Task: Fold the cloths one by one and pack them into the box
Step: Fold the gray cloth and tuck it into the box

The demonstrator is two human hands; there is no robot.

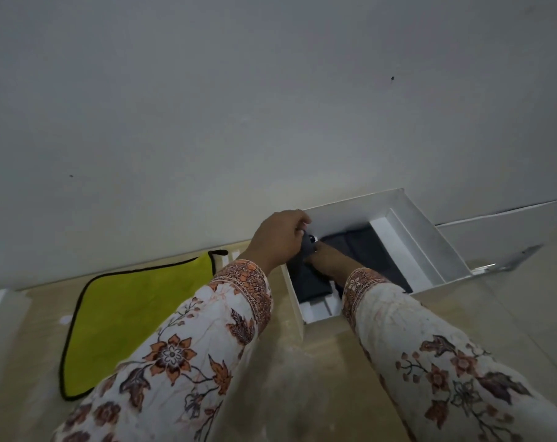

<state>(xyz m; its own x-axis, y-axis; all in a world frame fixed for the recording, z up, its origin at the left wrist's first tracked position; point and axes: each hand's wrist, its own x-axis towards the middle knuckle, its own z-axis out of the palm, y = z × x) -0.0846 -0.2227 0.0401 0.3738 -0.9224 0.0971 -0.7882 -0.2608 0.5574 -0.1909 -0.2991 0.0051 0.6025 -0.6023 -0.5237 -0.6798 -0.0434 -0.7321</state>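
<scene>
Dark cloth (309, 275) sits pinched under our left hand (277, 240) and right hand (326, 255), its length running back toward us inside the box (430, 247).

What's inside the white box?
Dark folded cloths lie inside the white box. Both hands, the left hand and the right hand, press in there, hiding part of the cloths and the bottom.

No text, label, brand, number or sign can be read on the white box (424, 237), the yellow cloth (133, 314) or the dark cloths (366, 247)
</scene>
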